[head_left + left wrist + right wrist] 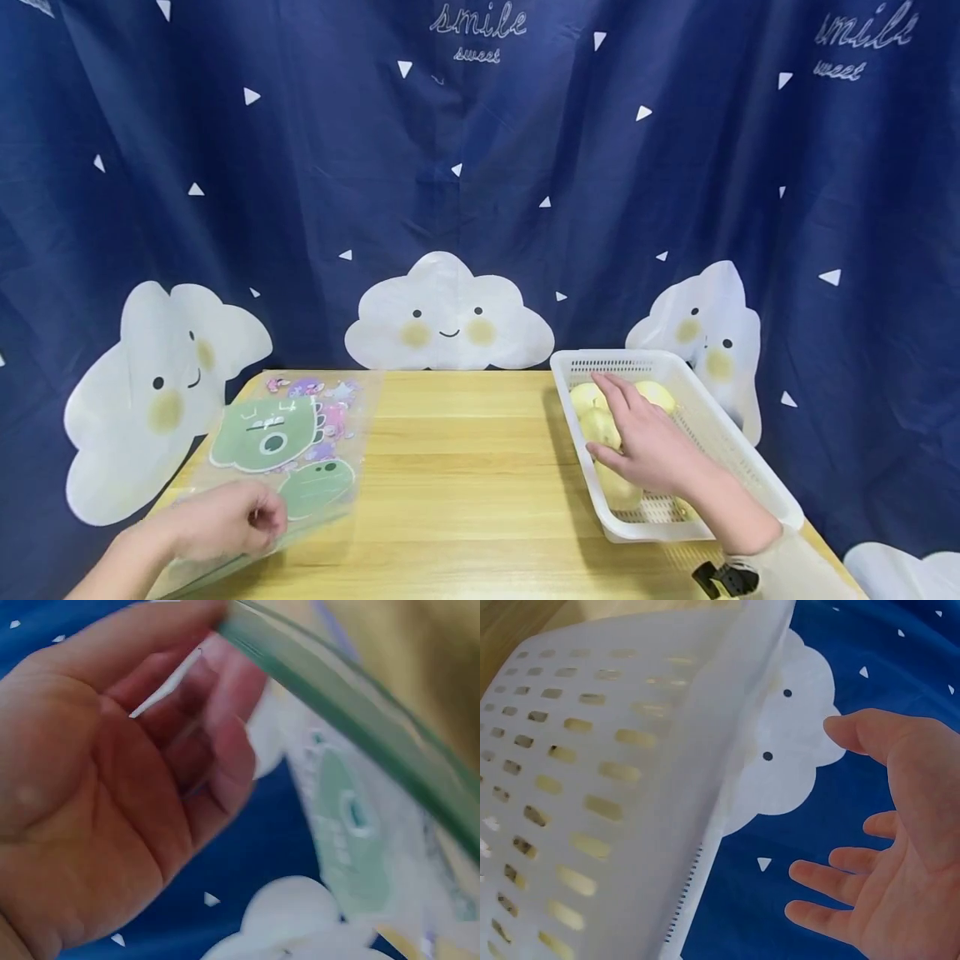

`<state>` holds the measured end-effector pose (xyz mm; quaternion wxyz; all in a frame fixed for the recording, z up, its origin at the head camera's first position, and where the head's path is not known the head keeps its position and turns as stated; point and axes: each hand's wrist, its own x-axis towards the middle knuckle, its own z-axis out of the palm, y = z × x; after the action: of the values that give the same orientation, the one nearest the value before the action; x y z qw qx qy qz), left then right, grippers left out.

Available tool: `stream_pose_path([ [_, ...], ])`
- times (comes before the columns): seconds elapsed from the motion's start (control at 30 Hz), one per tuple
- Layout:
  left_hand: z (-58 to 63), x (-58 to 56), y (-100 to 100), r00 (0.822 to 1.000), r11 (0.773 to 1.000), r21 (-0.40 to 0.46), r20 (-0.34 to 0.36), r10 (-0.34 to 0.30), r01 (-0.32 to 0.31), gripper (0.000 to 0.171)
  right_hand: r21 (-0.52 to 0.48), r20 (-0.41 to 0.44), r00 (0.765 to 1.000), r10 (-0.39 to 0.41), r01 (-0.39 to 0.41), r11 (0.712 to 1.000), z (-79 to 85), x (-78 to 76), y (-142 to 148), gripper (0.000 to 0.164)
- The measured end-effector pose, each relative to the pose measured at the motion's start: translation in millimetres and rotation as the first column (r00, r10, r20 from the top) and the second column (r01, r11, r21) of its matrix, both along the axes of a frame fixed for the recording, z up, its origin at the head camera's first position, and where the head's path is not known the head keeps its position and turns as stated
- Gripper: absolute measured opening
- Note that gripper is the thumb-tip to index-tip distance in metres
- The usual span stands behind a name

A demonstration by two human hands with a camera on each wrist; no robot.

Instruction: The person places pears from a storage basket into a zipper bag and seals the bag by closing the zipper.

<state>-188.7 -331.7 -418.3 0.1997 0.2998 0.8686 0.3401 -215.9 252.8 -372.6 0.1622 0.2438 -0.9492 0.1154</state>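
My left hand (232, 517) pinches the edge of a clear plastic bag (262, 433) printed with green cartoon dinosaurs. In the left wrist view, thumb and forefinger meet at the bag's green zip strip (337, 727), while the other fingers curl loosely. The bag slants over the left side of the table. My right hand (648, 442) reaches over a white plastic basket (738, 435), fingers spread and holding nothing. Pale yellow round fruits (597, 427) lie in the basket beneath and beside that hand, partly hidden by it. The right wrist view shows the basket's slotted wall (652, 810) and the extended fingers.
A wooden table (457, 483) stretches between the bag and the basket. Behind it hangs a dark blue curtain (315, 150) with white clouds and triangles. A dark watch or band (723, 579) sits at the right sleeve.
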Motion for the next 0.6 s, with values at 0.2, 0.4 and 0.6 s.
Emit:
stream_pose_path([
  [0.2,44.7,-22.9,39.9,0.996,0.993,0.121,-0.084,0.022,-0.012,0.013,0.002,0.029,1.000,-0.011,0.011,1.000,7.5,-1.1,-4.4,0.093],
  [0.4,82.7,-51.3,102.3,0.980,0.965,0.190,-0.046,0.194,-0.182,0.014,-0.017,0.039,0.999,-0.006,0.007,1.000,17.4,-5.1,-13.7,0.085],
  [0.6,99.8,-82.6,162.0,0.937,0.887,0.306,0.073,0.341,-0.346,0.023,-0.061,0.085,0.996,0.011,-0.006,0.998,30.7,-6.6,-32.1,0.072],
])
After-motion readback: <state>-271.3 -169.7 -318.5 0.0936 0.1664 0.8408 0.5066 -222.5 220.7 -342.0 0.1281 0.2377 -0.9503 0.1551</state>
